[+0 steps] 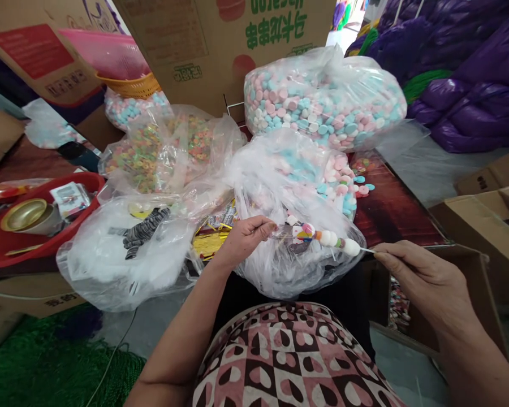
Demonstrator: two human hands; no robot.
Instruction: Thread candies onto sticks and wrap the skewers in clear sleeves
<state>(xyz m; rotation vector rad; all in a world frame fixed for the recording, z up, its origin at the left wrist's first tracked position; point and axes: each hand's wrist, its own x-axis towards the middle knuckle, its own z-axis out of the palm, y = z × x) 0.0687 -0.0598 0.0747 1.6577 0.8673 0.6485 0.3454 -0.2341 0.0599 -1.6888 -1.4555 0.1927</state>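
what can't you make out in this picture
All in the head view:
- stick: outer end hidden in the right hand
- wrapper: far end hidden in the left hand
- carton at lower right: contents partly hidden by the right hand and wrist
- tall box: top cut off by the upper edge
- red basin: left side cut off by the left edge
- card in the basin: print too small and blurred
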